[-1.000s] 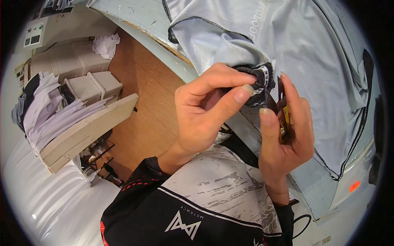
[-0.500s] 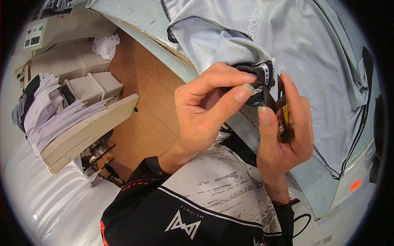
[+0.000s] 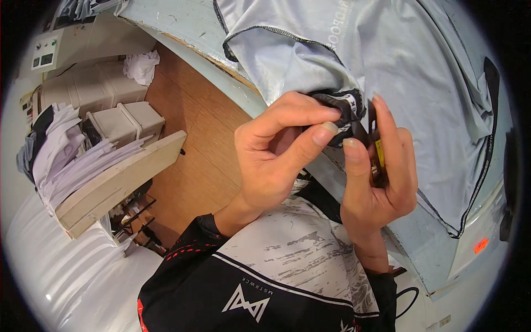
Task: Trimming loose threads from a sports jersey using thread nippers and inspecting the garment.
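A pale grey garment (image 3: 409,72) with black seams lies spread over the table, its near end lifted up to my hands. Between thumb and forefinger, my left hand (image 3: 271,149) pinches the bunched black trim (image 3: 355,102) at that end. My right hand (image 3: 381,182) holds small dark thread snips (image 3: 380,155) with a yellow mark, thumb on one side and fingers on the other. The blades point at the trim right beside my left fingertips. Whether they touch a thread is too small to tell.
The light blue table (image 3: 193,39) has a worn edge running diagonally past my hands. To the left, beige bins (image 3: 124,122) and a pale board (image 3: 121,182) stand over the wooden floor (image 3: 204,144), with stacked white cloth (image 3: 61,149) beside them. An orange sticker (image 3: 480,245) is at the right.
My right hand and the snips have shifted slightly left, closer to the trim. My left hand keeps its pinch, and the bunched trim has moved a little.
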Demonstrator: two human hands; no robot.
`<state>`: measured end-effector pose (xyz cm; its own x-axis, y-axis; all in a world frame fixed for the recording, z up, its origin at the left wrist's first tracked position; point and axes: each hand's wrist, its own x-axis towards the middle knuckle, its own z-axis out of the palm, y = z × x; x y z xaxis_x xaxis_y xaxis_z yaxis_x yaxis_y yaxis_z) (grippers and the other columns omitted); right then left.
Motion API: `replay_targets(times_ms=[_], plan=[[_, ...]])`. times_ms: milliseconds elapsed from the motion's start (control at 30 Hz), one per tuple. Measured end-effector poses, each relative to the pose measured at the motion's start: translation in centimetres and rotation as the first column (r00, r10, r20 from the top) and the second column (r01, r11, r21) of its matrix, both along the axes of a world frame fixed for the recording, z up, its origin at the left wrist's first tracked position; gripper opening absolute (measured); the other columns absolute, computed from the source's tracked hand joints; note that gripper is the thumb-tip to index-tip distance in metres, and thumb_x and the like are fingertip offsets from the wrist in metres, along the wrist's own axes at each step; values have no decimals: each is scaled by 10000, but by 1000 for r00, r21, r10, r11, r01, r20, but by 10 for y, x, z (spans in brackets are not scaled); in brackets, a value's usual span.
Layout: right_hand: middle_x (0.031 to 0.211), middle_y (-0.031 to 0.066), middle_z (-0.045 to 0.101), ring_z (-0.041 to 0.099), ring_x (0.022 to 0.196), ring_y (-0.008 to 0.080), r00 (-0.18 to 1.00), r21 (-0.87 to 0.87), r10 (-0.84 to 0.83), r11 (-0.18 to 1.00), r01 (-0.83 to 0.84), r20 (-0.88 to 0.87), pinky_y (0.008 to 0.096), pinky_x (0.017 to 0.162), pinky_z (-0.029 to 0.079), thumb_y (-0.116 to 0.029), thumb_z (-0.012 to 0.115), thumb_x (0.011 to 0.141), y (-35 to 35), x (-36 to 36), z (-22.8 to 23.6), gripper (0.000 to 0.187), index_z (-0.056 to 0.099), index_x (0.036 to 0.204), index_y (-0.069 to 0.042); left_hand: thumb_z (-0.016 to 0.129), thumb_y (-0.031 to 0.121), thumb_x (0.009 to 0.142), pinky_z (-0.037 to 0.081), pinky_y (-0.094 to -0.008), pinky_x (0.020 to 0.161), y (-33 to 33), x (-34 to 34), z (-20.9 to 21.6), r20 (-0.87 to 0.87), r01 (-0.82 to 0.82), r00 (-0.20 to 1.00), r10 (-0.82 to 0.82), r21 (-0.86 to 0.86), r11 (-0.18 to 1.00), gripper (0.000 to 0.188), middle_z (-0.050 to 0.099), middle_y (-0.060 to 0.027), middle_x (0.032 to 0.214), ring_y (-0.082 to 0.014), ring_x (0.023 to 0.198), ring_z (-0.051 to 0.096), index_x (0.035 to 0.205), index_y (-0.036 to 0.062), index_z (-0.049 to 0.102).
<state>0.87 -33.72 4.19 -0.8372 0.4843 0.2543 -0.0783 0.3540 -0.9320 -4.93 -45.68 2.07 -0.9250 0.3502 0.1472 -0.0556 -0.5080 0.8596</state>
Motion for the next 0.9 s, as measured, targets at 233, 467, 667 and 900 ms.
replay_targets(times_ms=[233, 467, 667, 900], plan=[[766, 13, 542, 422, 647, 75, 999, 2, -32, 999, 32, -29, 217, 546, 309, -24, 676, 890, -2, -2, -5, 320, 672, 1205, 30, 638, -78, 893, 462, -279, 840, 0, 0, -2, -47, -38, 998, 37, -24, 999, 198, 644, -130, 1025, -170, 937, 584, 1088, -63, 670], [715, 30, 566, 425, 584, 71, 985, -88, -159, 984, 153, -71, 221, 514, 329, 9, 750, 821, 9, 0, -17, 337, 695, 1152, 37, 620, -59, 917, 454, -256, 824, 1, 0, -2, 36, -17, 999, 16, 10, 1000, 163, 642, -117, 1027, -136, 920, 568, 1074, -62, 664], [869, 22, 581, 515, 721, 47, 992, -609, -105, 792, 43, -67, 171, 639, 418, 49, 767, 806, 6, 2, -12, 427, 581, 1190, 43, 628, -83, 902, 461, -263, 842, 8, 0, -1, 9, -7, 1000, 8, -58, 998, 172, 652, -126, 1045, -148, 941, 585, 1071, -68, 658], [1126, 87, 564, 414, 662, 12, 989, -276, -10, 961, -32, -148, 161, 567, 321, 135, 725, 751, 10, 2, -20, 375, 610, 1083, 6, 625, -82, 905, 467, -266, 870, 17, -3, 8, 28, 28, 999, -25, -91, 995, 162, 638, -133, 1095, -163, 983, 596, 1064, -76, 656]])
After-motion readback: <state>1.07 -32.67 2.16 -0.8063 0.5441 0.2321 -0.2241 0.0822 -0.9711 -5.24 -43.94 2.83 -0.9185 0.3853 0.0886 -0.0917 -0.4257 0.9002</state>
